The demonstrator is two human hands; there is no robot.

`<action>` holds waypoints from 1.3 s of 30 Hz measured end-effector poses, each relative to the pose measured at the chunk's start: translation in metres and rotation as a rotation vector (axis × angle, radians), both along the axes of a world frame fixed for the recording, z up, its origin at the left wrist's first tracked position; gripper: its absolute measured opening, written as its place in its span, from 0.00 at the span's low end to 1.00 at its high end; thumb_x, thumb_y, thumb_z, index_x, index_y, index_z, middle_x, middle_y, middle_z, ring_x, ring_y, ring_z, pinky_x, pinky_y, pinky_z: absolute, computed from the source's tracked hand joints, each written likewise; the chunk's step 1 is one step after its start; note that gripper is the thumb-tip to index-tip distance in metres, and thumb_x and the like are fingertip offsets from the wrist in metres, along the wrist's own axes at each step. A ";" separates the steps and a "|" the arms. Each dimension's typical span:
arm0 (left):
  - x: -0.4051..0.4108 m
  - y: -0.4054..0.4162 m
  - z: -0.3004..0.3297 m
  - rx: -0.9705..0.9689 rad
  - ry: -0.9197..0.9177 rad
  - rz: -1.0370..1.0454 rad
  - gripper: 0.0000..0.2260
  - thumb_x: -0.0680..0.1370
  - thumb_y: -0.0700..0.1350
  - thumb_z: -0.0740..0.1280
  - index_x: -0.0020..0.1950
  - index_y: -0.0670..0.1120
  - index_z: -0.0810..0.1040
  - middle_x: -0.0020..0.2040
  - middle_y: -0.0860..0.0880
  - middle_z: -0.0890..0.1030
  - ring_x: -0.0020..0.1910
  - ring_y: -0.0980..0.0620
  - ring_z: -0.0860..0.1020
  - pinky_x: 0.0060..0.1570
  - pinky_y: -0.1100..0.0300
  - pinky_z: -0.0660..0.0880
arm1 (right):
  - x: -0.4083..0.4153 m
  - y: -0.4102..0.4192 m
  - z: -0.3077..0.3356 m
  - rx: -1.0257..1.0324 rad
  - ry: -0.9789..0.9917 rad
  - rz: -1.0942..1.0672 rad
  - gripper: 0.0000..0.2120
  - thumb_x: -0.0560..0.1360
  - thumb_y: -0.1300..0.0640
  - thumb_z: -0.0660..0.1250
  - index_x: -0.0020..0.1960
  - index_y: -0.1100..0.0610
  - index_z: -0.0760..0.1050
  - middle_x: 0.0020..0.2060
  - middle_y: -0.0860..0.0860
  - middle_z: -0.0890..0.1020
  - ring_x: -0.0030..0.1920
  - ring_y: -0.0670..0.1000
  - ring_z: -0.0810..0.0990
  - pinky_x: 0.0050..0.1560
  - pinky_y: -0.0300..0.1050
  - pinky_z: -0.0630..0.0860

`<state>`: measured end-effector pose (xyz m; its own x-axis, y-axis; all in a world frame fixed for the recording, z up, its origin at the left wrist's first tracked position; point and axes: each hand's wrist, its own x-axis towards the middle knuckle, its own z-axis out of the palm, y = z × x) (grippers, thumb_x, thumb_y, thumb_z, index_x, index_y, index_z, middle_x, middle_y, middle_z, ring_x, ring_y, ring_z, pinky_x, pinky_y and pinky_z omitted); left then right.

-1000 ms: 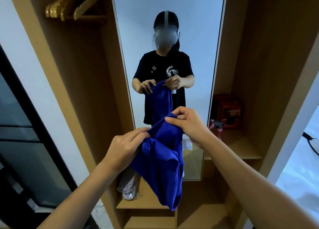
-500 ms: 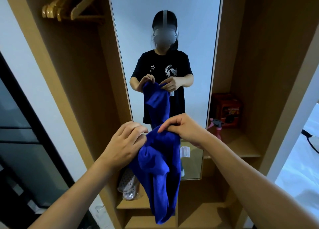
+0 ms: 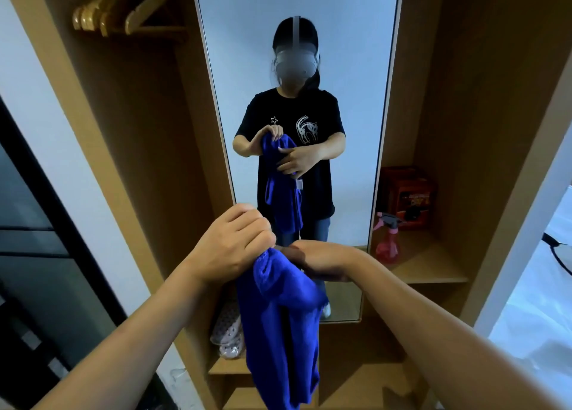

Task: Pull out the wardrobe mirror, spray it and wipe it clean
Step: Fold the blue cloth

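The tall wardrobe mirror [image 3: 349,69] stands pulled out in front of me, between two wooden compartments. A blue cloth [image 3: 278,332] hangs down in front of it. My left hand [image 3: 235,245] grips the cloth's top in a fist. My right hand [image 3: 322,261] lies against the cloth just right of the fist, palm turned away; the reflection shows its fingers spread flat on the cloth. A pink spray bottle [image 3: 387,239] stands on the right shelf, apart from both hands.
A red box [image 3: 408,193] sits behind the spray bottle on the right shelf [image 3: 433,270]. Wooden hangers [image 3: 117,10] hang at the upper left. Slippers [image 3: 227,332] lie on a low shelf behind the cloth. A dark door is at the left, a white bed at the right.
My left hand has closed into a fist on the cloth's top and risen slightly. My right hand has dropped lower and turned against the cloth, which now hangs longer.
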<state>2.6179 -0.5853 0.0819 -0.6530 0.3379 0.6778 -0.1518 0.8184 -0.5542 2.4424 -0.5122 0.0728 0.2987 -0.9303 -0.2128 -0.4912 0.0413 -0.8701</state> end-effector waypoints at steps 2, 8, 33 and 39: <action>0.004 -0.004 0.000 0.012 0.012 0.022 0.06 0.78 0.36 0.64 0.45 0.44 0.69 0.38 0.44 0.78 0.39 0.47 0.73 0.46 0.51 0.75 | -0.003 0.000 -0.001 0.037 -0.065 -0.012 0.23 0.81 0.40 0.54 0.33 0.52 0.71 0.24 0.39 0.73 0.26 0.37 0.71 0.35 0.36 0.64; 0.016 -0.012 0.000 0.032 0.001 0.135 0.07 0.76 0.34 0.66 0.48 0.44 0.71 0.39 0.44 0.79 0.40 0.47 0.73 0.45 0.53 0.74 | -0.015 -0.001 -0.003 0.004 -0.333 -0.023 0.10 0.79 0.64 0.62 0.43 0.57 0.78 0.33 0.43 0.80 0.36 0.39 0.76 0.38 0.36 0.68; -0.035 0.024 -0.018 1.673 0.409 0.173 0.06 0.68 0.42 0.57 0.31 0.43 0.64 0.32 0.46 0.66 0.34 0.49 0.65 0.38 0.52 0.61 | -0.013 0.001 0.005 -0.292 -0.378 -0.215 0.07 0.78 0.58 0.67 0.42 0.52 0.79 0.42 0.55 0.77 0.44 0.55 0.73 0.45 0.52 0.68; -0.034 0.026 -0.021 1.736 0.321 0.176 0.15 0.78 0.43 0.60 0.31 0.45 0.63 0.30 0.50 0.65 0.33 0.52 0.65 0.36 0.55 0.60 | -0.011 0.000 0.000 -0.299 -0.354 -0.232 0.04 0.78 0.58 0.67 0.46 0.56 0.79 0.39 0.50 0.79 0.40 0.48 0.76 0.45 0.49 0.70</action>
